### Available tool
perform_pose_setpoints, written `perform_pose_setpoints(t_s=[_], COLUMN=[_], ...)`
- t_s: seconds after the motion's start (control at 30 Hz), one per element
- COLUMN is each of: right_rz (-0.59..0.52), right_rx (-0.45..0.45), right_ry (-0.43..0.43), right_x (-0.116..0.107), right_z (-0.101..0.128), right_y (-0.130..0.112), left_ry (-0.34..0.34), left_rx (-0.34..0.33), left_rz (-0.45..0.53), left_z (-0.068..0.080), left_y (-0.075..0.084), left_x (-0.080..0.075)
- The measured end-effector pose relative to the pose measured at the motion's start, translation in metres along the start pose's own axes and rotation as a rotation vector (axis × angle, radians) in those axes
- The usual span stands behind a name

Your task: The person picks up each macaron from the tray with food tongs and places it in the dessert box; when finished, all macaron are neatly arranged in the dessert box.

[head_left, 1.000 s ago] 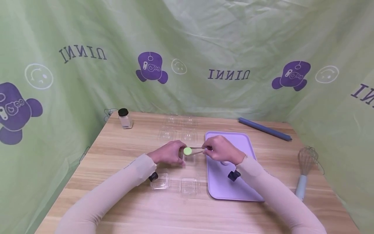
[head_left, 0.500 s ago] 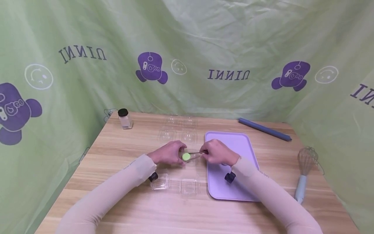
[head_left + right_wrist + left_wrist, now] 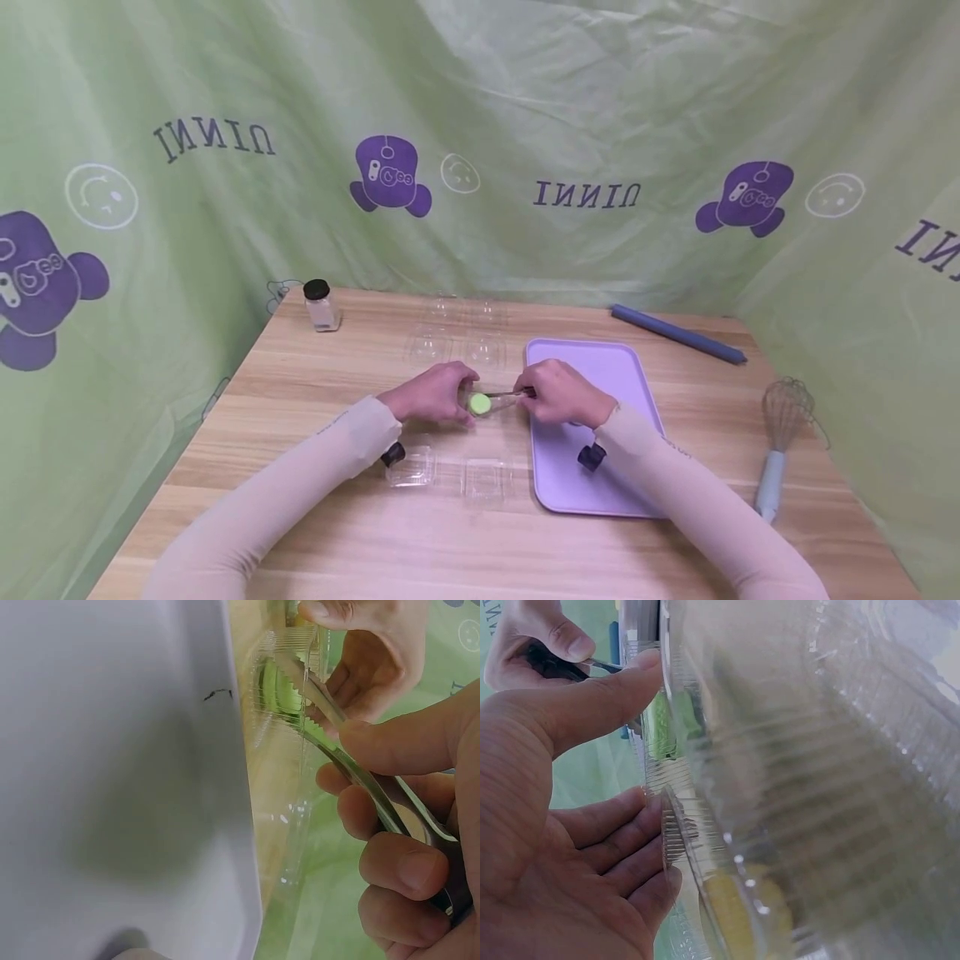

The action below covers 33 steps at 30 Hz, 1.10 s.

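In the head view a green macaron (image 3: 479,405) is at a clear plastic box (image 3: 289,645) between the hands. The left hand (image 3: 435,393) grips this box, thumb by the rim and fingers at the side, as the left wrist view shows. My right hand (image 3: 558,392) holds metal tongs (image 3: 375,791) with dark handles and serrated tips. In the right wrist view the tips are inside the box, either side of the macaron; whether they still touch it I cannot tell. A yellow piece (image 3: 742,915) shows through clear plastic in the left wrist view.
Clear boxes (image 3: 486,479) stand in front, their domed lids (image 3: 486,348) behind. The purple tray (image 3: 600,492) is at right with a pale round piece (image 3: 576,423). A whisk (image 3: 780,433), blue rolling pin (image 3: 678,335) and black-lidded jar (image 3: 322,308) lie around.
The right hand has brought the tongs and green macaron slightly down and toward the person, into the box. My left hand has stayed put. The last half second shows almost no movement.
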State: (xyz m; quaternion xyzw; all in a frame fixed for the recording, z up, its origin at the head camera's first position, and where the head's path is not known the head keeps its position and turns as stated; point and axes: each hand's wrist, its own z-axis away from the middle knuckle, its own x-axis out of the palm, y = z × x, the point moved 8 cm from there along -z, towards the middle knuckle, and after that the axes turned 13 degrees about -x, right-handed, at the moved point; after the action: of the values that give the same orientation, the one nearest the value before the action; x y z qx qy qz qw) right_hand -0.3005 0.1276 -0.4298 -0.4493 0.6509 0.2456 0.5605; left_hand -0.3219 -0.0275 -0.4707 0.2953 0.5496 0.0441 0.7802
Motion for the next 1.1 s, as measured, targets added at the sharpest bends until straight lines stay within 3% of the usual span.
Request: perform_pose_setpoints(t_s=[1.1], right_rz=[0.004], right_rx=[0.03], right_ry=[-0.009], right_x=[-0.0054], right_z=[0.0036], right_y=[-0.0005], left_ry=[-0.024], left_rx=[-0.005], left_rz=[0.025], left_z=[-0.0022], left_y=[-0.0009], left_x=[-0.0008])
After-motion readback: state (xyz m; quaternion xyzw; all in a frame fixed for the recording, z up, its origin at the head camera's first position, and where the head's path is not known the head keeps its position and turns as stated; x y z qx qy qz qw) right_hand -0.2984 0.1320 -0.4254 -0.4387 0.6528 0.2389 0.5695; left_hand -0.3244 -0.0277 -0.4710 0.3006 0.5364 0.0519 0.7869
